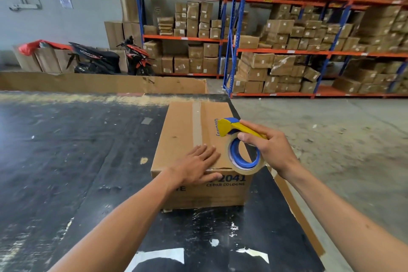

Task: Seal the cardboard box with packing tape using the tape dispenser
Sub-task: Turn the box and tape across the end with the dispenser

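Warehouse, black table (66, 150) | left hand (196, 166) flat, open on cardboard box (183, 130) | right hand (268, 148) clenched around tape dispenser (241, 146), just beside left fingers.

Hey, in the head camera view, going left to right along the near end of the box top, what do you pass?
Black table → left hand flat on the cardboard box → tape dispenser → right hand gripping its handle → concrete floor.
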Demonstrator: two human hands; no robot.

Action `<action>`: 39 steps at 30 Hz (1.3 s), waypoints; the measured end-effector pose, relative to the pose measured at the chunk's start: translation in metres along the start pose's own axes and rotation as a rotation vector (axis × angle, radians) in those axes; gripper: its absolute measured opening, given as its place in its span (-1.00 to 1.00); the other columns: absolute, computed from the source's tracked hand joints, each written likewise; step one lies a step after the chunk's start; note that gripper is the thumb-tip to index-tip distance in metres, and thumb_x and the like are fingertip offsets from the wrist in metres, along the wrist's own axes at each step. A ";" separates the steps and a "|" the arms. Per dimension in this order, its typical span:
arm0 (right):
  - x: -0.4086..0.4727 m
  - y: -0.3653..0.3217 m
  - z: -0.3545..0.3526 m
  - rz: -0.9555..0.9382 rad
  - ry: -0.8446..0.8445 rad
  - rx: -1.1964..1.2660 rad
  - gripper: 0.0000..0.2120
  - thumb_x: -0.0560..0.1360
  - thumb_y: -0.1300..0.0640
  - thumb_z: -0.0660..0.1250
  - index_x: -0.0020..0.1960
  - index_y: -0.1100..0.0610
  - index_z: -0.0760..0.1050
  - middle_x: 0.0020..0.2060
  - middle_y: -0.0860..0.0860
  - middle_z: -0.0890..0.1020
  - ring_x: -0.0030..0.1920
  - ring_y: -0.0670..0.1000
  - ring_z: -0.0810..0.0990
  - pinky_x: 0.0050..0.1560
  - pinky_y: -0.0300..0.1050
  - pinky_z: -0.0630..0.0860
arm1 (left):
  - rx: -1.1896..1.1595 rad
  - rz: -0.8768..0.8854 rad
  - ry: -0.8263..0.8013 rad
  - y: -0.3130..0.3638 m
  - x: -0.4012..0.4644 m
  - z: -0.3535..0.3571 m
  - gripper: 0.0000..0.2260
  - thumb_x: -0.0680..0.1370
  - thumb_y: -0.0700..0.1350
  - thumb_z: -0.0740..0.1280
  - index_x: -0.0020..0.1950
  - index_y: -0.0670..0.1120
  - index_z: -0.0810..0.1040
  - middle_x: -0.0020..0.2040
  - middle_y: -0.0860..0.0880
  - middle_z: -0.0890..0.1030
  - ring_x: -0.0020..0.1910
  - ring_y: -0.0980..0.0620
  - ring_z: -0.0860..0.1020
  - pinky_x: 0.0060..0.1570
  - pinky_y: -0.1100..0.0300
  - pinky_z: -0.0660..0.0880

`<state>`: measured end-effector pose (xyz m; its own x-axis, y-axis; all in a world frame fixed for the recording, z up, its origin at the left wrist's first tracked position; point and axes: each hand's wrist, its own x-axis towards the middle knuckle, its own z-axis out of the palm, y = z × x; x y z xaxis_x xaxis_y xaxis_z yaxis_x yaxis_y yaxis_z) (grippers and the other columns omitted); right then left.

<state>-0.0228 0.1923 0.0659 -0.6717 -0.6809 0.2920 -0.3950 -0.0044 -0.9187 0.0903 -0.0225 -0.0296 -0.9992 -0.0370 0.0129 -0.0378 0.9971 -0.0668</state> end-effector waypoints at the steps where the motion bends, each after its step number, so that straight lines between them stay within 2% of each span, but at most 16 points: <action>1: -0.002 -0.001 0.000 -0.009 -0.008 -0.014 -0.61 0.43 0.02 0.53 0.25 -0.10 0.64 0.11 -0.17 0.70 0.16 -0.14 0.64 0.30 0.02 0.52 | -0.041 -0.013 0.039 0.003 -0.003 -0.001 -0.26 0.61 0.37 -0.03 0.65 -0.06 -0.01 0.65 -0.10 0.01 0.62 -0.12 -0.07 0.58 -0.07 -0.14; 3: -0.008 -0.003 0.000 -0.036 -0.037 -0.043 -0.60 0.43 0.00 0.53 0.26 -0.15 0.62 0.14 -0.19 0.69 0.18 -0.17 0.62 0.29 -0.05 0.51 | -0.337 -0.076 0.150 0.010 -0.011 -0.005 -0.33 0.62 0.26 0.12 0.64 -0.04 0.11 0.64 -0.05 0.10 0.62 -0.01 0.00 0.58 -0.05 -0.08; 5: -0.015 0.000 -0.004 -0.074 -0.070 -0.084 -0.59 0.43 0.00 0.54 0.25 -0.20 0.61 0.13 -0.17 0.69 0.13 -0.15 0.64 0.18 -0.11 0.52 | -0.886 -0.231 0.232 0.018 -0.020 -0.015 -0.50 0.62 0.06 0.24 0.57 0.03 0.30 0.57 0.02 0.30 0.55 0.02 0.23 0.55 -0.02 0.14; 7: -0.021 0.001 -0.006 -0.131 -0.090 -0.130 -0.58 0.40 -0.01 0.56 0.22 -0.25 0.61 0.08 -0.06 0.70 0.03 -0.03 0.65 0.02 -0.03 0.55 | -1.412 -0.417 0.286 0.024 -0.034 -0.031 -0.69 0.66 0.01 0.22 0.39 0.03 0.49 0.42 -0.04 0.51 0.39 -0.05 0.48 0.42 -0.04 0.38; 9: -0.024 0.000 -0.007 -0.256 -0.075 -0.170 -0.56 0.37 -0.07 0.57 0.24 -0.22 0.62 0.01 0.06 0.67 -0.04 0.10 0.63 -0.03 0.12 0.55 | -1.836 -0.567 0.309 0.020 -0.048 -0.046 -0.65 0.68 0.06 0.18 0.28 -0.15 0.55 0.24 -0.20 0.64 0.21 -0.18 0.62 0.30 -0.10 0.50; 10: -0.024 -0.002 -0.007 -0.356 -0.048 -0.199 -0.54 0.37 -0.08 0.54 0.26 -0.15 0.62 -0.03 0.06 0.66 -0.07 0.10 0.61 -0.07 0.09 0.54 | -2.000 -0.591 0.306 0.015 -0.057 -0.054 -0.59 0.67 0.09 0.18 0.27 -0.21 0.54 0.19 -0.26 0.66 0.17 -0.24 0.64 0.28 -0.14 0.51; 13: -0.022 -0.017 -0.007 -0.651 0.049 -0.317 -0.52 0.40 -0.05 0.48 0.28 0.06 0.60 -0.14 -0.02 0.59 -0.17 -0.05 0.55 -0.21 -0.24 0.42 | -2.233 -0.545 0.298 0.006 -0.083 -0.077 -0.49 0.65 0.15 0.19 0.34 -0.27 0.48 0.20 -0.35 0.62 0.19 -0.33 0.61 0.33 -0.20 0.45; 15: -0.019 -0.019 -0.001 -0.742 0.003 -0.441 -0.52 0.45 -0.14 0.45 0.29 0.06 0.59 -0.16 0.02 0.56 -0.19 -0.06 0.52 -0.22 -0.30 0.39 | -2.263 -0.482 0.269 0.008 -0.093 -0.089 -0.45 0.63 0.18 0.19 0.37 -0.26 0.45 0.23 -0.36 0.60 0.22 -0.33 0.59 0.38 -0.20 0.40; 17: -0.015 -0.008 0.010 -0.749 -0.173 -0.571 -0.54 0.47 -0.19 0.43 0.29 -0.02 0.60 -0.11 -0.11 0.54 -0.15 -0.20 0.50 -0.17 -0.40 0.35 | -2.237 -0.450 0.233 0.017 -0.095 -0.095 -0.43 0.62 0.21 0.22 0.38 -0.24 0.45 0.25 -0.34 0.60 0.24 -0.30 0.59 0.39 -0.19 0.39; 20: -0.011 0.009 0.020 -0.716 -0.278 -0.562 -0.55 0.45 -0.19 0.45 0.30 -0.07 0.60 -0.04 -0.24 0.49 -0.09 -0.32 0.48 -0.11 -0.44 0.33 | -2.129 -0.557 0.268 0.025 -0.095 -0.095 -0.46 0.57 0.16 0.35 0.36 -0.23 0.47 0.20 -0.29 0.64 0.18 -0.23 0.64 0.29 -0.14 0.50; 23: -0.012 0.005 0.022 -0.758 -0.245 -0.489 -0.53 0.47 -0.22 0.43 0.29 -0.01 0.61 -0.04 -0.12 0.55 -0.07 -0.26 0.51 -0.09 -0.45 0.34 | -2.158 -0.656 0.342 0.022 -0.099 -0.091 -0.58 0.53 -0.03 0.45 0.30 -0.22 0.53 0.13 -0.24 0.69 0.10 -0.18 0.68 0.04 -0.02 0.64; 26: -0.011 -0.002 0.025 -0.800 -0.257 -0.487 -0.51 0.47 -0.22 0.43 0.30 0.01 0.60 -0.10 -0.02 0.55 -0.12 -0.15 0.52 -0.14 -0.41 0.34 | -2.099 -0.710 0.362 0.020 -0.097 -0.092 -0.70 0.51 -0.20 0.46 0.23 -0.23 0.60 0.07 -0.24 0.71 -0.02 -0.12 0.70 -0.16 0.09 0.67; 31: -0.005 -0.002 0.024 -0.747 -0.325 -0.553 -0.50 0.46 -0.24 0.44 0.35 -0.11 0.55 -0.12 0.03 0.56 -0.17 -0.03 0.55 -0.23 -0.26 0.40 | -1.935 -0.842 0.499 0.019 -0.087 -0.096 -0.72 0.51 -0.44 0.37 0.20 -0.26 0.59 -0.11 -0.24 0.73 -0.30 -0.06 0.70 -0.36 0.13 0.65; 33: -0.004 -0.004 0.017 -0.755 -0.362 -0.574 -0.50 0.47 -0.23 0.42 0.35 -0.09 0.55 -0.12 0.01 0.56 -0.16 -0.07 0.54 -0.23 -0.27 0.41 | -1.886 -0.856 0.546 0.015 -0.090 -0.096 -0.70 0.49 -0.49 0.37 0.19 -0.26 0.57 -0.20 -0.21 0.73 -0.32 -0.06 0.71 -0.34 0.09 0.68; 37: 0.000 -0.007 -0.009 -0.743 -0.371 -0.635 -0.50 0.41 -0.08 0.51 0.33 -0.03 0.58 -0.04 -0.29 0.46 -0.07 -0.34 0.48 -0.14 -0.49 0.29 | -1.738 -0.881 0.655 0.001 -0.110 -0.085 -0.71 0.50 -0.43 0.42 0.19 -0.20 0.58 -0.09 -0.22 0.73 -0.17 -0.08 0.74 -0.18 0.11 0.69; 39: -0.001 -0.006 -0.010 -0.697 -0.438 -0.702 -0.50 0.42 -0.12 0.50 0.34 -0.14 0.55 -0.09 -0.28 0.45 -0.15 -0.28 0.47 -0.19 -0.45 0.29 | -1.548 -0.903 0.691 0.004 -0.114 -0.071 -0.72 0.49 -0.31 0.49 0.17 -0.12 0.62 -0.09 -0.11 0.74 -0.20 0.05 0.73 -0.08 0.10 0.67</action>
<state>-0.0255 0.2003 0.0733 0.0671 -0.8941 0.4428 -0.9678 -0.1662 -0.1889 0.2052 -0.0097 0.0394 -0.4994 -0.8596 -0.1084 -0.0354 -0.1047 0.9939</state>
